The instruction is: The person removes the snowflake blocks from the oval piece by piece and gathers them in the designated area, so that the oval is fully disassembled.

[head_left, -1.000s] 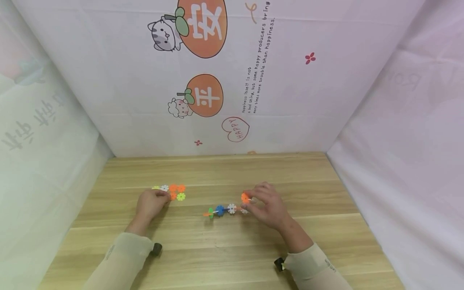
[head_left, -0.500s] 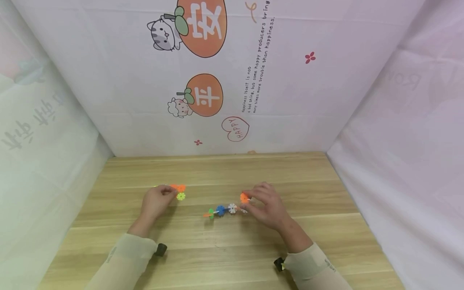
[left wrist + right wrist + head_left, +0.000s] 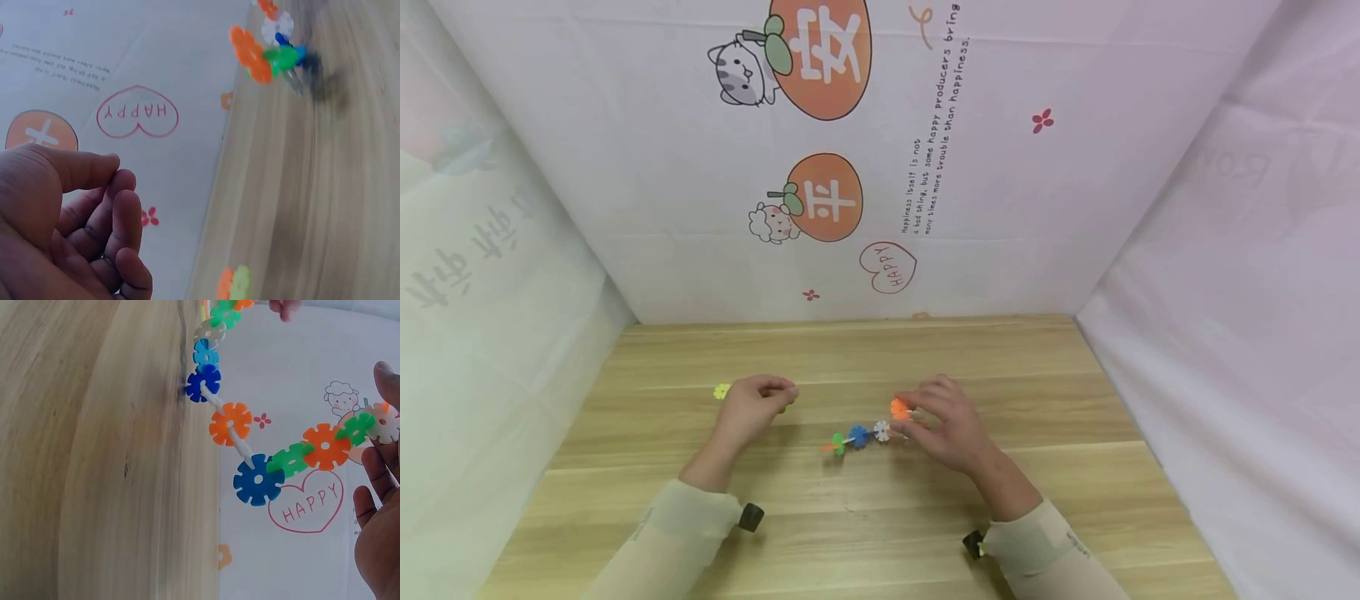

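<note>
My right hand (image 3: 951,425) pinches one end of a chain of slotted, flower-shaped plastic discs (image 3: 858,436). In the right wrist view a white disc (image 3: 379,428) sits at its fingertips, and linked orange, green, blue and white discs run away from it. The chain's far end, with an orange disc (image 3: 250,55) and a green one (image 3: 282,58), shows in the left wrist view. My left hand (image 3: 748,412) is over the loose discs at the left, thumb and forefinger tips together. No disc shows between them, though a small one could be hidden there.
A loose yellow disc (image 3: 721,392) lies left of my left hand. An orange disc (image 3: 225,284) and a yellow-green disc (image 3: 240,282) lie side by side on the wooden table (image 3: 850,533). White printed cloth (image 3: 985,250) stands behind the table and along both sides.
My left hand has moved right across the loose discs, uncovering the yellow one at the left and covering others. My right hand and the chain have barely shifted.
</note>
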The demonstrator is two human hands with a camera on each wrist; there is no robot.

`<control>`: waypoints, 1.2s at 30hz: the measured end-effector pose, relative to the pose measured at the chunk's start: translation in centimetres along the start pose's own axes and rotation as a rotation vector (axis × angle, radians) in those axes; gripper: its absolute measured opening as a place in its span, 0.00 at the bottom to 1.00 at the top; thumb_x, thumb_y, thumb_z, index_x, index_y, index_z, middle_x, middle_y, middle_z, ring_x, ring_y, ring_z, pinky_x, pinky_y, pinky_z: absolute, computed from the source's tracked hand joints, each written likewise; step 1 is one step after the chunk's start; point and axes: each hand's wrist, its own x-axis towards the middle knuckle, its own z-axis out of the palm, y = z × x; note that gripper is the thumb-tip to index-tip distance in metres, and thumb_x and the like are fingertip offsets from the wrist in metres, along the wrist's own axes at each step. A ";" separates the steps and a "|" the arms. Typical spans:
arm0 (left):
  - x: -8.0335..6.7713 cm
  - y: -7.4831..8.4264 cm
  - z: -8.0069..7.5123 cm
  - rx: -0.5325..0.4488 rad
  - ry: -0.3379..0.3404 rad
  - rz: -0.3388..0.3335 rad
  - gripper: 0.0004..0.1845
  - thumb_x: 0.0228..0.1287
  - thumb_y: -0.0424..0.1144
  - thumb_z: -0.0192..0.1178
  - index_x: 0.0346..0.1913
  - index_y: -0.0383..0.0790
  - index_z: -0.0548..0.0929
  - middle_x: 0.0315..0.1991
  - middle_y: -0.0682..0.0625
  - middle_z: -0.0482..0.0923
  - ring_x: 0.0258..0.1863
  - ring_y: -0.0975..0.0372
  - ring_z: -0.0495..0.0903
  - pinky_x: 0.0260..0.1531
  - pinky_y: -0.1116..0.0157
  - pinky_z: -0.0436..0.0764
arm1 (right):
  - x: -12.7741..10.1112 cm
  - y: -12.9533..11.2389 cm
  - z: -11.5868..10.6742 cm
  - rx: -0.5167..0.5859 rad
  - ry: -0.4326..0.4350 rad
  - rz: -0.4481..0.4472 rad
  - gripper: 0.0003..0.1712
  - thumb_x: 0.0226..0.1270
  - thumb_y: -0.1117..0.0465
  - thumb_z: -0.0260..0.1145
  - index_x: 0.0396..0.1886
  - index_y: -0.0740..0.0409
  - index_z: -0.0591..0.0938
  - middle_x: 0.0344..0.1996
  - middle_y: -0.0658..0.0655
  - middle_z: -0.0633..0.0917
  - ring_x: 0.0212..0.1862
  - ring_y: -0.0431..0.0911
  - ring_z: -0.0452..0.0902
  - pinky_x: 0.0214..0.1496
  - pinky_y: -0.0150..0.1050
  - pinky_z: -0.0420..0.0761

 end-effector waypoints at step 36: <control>-1.7 6.3 6.1 -0.069 -0.323 0.137 0.15 0.71 0.58 0.64 0.40 0.52 0.92 0.38 0.53 0.89 0.40 0.58 0.85 0.44 0.56 0.84 | 0.9 -0.8 0.8 0.016 -0.032 -0.012 0.23 0.55 0.55 0.83 0.49 0.59 0.89 0.39 0.47 0.89 0.45 0.45 0.78 0.52 0.44 0.75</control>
